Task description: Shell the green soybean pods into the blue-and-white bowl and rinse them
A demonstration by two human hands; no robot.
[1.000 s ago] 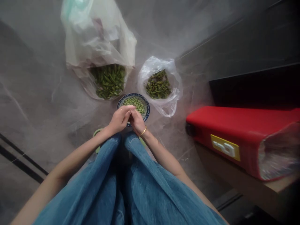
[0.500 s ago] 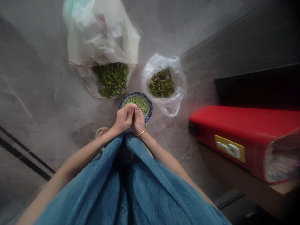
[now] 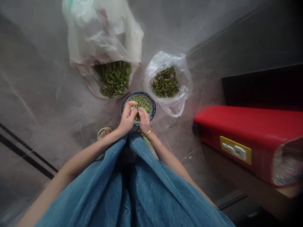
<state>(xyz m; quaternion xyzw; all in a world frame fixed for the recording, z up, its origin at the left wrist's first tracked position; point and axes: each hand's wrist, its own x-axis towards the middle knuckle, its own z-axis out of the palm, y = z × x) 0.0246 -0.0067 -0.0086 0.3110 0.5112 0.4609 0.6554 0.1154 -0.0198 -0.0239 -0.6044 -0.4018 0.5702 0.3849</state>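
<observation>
My left hand (image 3: 127, 117) and my right hand (image 3: 144, 118) meet over the near rim of a blue-rimmed bowl (image 3: 152, 106) on the floor. The bowl holds shelled green beans. Both hands pinch a green bean pod (image 3: 135, 109) between their fingertips, just above the beans. A gold bangle circles my right wrist. Beyond the bowl stand two plastic bags: a large one (image 3: 104, 37) on the left with green pods, and a small clear one (image 3: 182, 78) on the right with duller pods. My knees in blue denim fill the lower middle.
Grey marble-like floor surrounds the bowl and bags. A long red box (image 3: 246, 135) with a yellow label lies on a low wooden ledge at the right. A dark cabinet stands behind it. My foot in a green sandal (image 3: 103, 132) shows beside my left wrist.
My hands have shifted slightly forward over the bowl, and the fingertips have parted a little around the pod. The view has drifted a bit; bags and bowl stay where they were.
</observation>
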